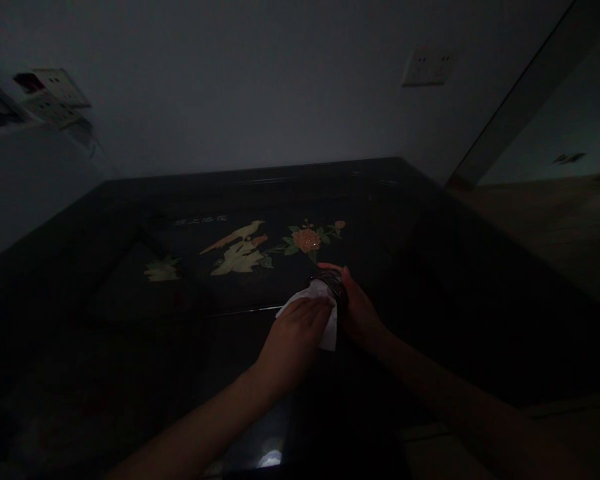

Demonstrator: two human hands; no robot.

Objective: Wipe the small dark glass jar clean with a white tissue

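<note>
My left hand (300, 330) has its fingers closed on a thin white tissue (329, 339), which hangs down below the fingertips. The tissue touches a small dark shiny object (334, 280). Around that object's far and right side curls my right hand (360, 310), with thumb and forefinger showing near the top. In the dim light I cannot make out the object's kind. Both hands meet over the near part of a black glossy tabletop (260, 190).
Inlaid on the tabletop are a pink flower (306, 240), a bird on a pale rock (237, 260) and another pale rock shape (163, 270). Behind stands a wall with an outlet (429, 67) at right and more outlets (60, 87) at left. Wooden floor (545, 213) lies to the right.
</note>
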